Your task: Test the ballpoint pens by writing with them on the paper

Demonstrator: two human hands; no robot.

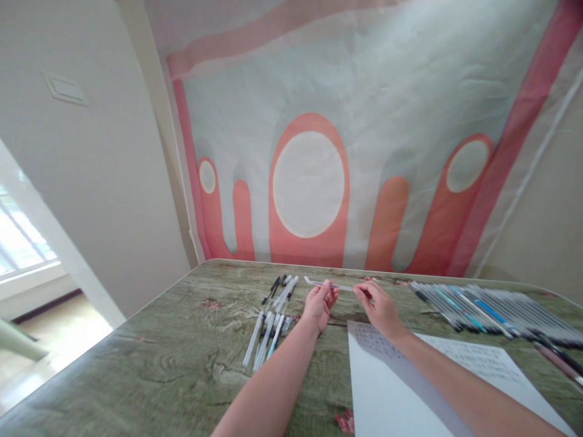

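Note:
Above the table, a thin, pale, see-through pen (pixel 345 287) spans the gap between my two hands. My left hand (pixel 320 304) is closed around its middle, and a short white end sticks out to the left of the fingers. Thumb and fingertips of my right hand (pixel 379 307) pinch the pen's right end. Just left of my left hand lie clear and white pen parts (pixel 268 337), with black caps or tips among them. Behind those is a smaller group of clear and black pen parts (pixel 286 293). Fine detail on the held pen is too small to make out.
A long row of grey, clear and blue pens (pixel 478 306) lies on the right of the wood-patterned table (pixel 173 370). White paper with handwriting (pixel 387 388) lies under my right forearm. Darker pens (pixel 558 358) sit at the right edge. A wall with a printed covering (pixel 310 182) stands behind.

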